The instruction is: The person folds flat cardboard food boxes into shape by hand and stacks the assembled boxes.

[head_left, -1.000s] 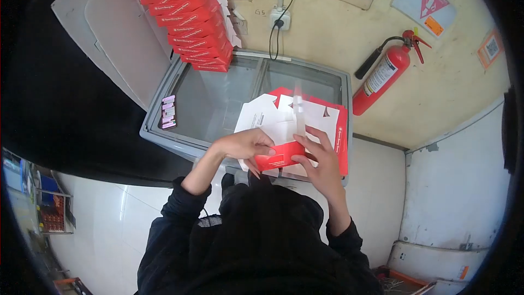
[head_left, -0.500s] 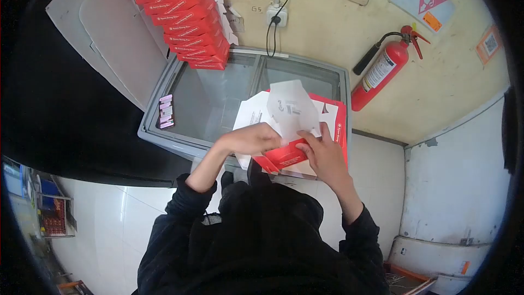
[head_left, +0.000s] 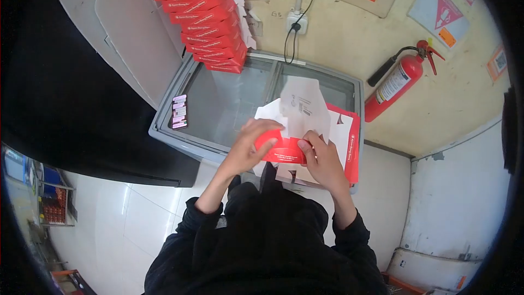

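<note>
Between my hands is a partly folded red and white cardboard box (head_left: 284, 150), its red printed wall facing me and its white flap standing up at the back. My left hand (head_left: 250, 147) grips the left end, thumb on the red face and fingers behind. At the right end my right hand (head_left: 323, 158) pinches the wall, with the thumb in front. Beneath them lie flat red and white box blanks (head_left: 352, 147) on the glass-topped chest freezer (head_left: 218, 104). Parts of the held box are covered by my fingers.
A leaning stack of folded red boxes (head_left: 210, 27) stands at the freezer's back left. A phone (head_left: 179, 111) lies on the glass at the left. On the wall hang a fire extinguisher (head_left: 396, 84) and a socket with a black cable (head_left: 295, 26).
My left hand has turned and now grips the box's left end, where the loose side flap was. The red wall faces me more squarely. The whole view has shifted slightly.
</note>
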Demonstrator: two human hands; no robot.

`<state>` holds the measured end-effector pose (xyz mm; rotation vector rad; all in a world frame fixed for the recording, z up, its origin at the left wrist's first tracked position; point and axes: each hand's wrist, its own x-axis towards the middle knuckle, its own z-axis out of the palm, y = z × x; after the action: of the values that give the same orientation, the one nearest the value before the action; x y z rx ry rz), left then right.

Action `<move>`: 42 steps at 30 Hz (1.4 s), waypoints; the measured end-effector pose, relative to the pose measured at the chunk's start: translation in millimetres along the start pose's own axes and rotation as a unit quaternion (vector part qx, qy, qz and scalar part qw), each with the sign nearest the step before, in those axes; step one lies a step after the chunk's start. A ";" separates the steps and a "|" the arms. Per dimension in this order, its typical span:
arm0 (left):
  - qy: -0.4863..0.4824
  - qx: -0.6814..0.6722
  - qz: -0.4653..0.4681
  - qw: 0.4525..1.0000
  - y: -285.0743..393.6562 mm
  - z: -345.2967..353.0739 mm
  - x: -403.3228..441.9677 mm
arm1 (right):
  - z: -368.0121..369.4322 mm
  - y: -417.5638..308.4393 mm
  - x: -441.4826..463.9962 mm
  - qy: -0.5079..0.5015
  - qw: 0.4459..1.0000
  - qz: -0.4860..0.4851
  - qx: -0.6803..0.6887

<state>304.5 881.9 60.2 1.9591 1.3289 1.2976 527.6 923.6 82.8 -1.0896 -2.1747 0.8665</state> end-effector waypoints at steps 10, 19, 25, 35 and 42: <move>-0.038 0.185 0.029 0.982 -24.5 -30.8 -22.9 | 71.0 -25.4 63.3 0.038 0.992 -0.115 0.036; 0.056 0.455 -0.044 0.888 -272.9 -47.8 -3.4 | 122.9 -3.3 70.0 -0.009 0.997 -0.043 -0.060; -0.030 0.461 -0.228 0.857 -319.5 -47.0 48.1 | 90.0 22.6 25.0 0.150 0.986 0.040 -0.057; -0.289 0.066 0.055 0.954 -50.9 127.8 -8.5 | -4.6 97.2 -84.4 0.325 0.918 0.228 -0.008; -0.523 0.066 -0.077 0.846 -39.3 134.9 20.3 | -38.8 107.8 -133.5 0.173 0.943 0.219 0.182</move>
<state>405.9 936.1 -23.2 2.0540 0.9435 -0.0564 676.0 873.7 2.5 -1.4285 -1.4341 1.1162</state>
